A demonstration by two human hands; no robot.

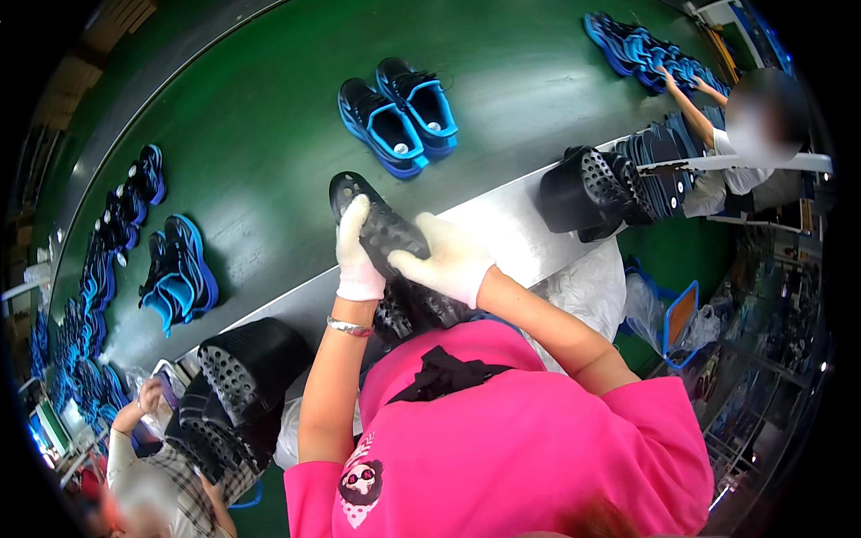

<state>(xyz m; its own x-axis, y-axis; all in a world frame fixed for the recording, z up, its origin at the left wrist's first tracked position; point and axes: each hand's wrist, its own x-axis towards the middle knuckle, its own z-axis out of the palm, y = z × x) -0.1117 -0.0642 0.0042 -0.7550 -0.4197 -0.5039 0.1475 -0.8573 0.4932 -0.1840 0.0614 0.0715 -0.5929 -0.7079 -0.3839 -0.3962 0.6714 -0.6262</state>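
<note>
Both my hands, in white gloves, grip a black shoe form [392, 228], a foot-shaped plastic piece with round dimples or holes. My left hand [357, 251] holds it from the left side, thumb laid along the top. Around its near right end curls my right hand [447, 258], thumb and fingers pressed to it. The form is tilted, its rounded tip pointing away to the left, over the bench's metal edge. Just beyond it stands a pair of black and blue sneakers [395, 117]. More perforated black forms [395, 316] lie below my hands, close to my body, partly hidden.
Another pair of sneakers [182, 269] sits on the green bench [269, 125] at left, near a long row of shoes [99, 260]. Stacked black forms [247, 368] stand at lower left, others [596, 188] at right. Co-workers sit at lower left and upper right, near more shoes [641, 54].
</note>
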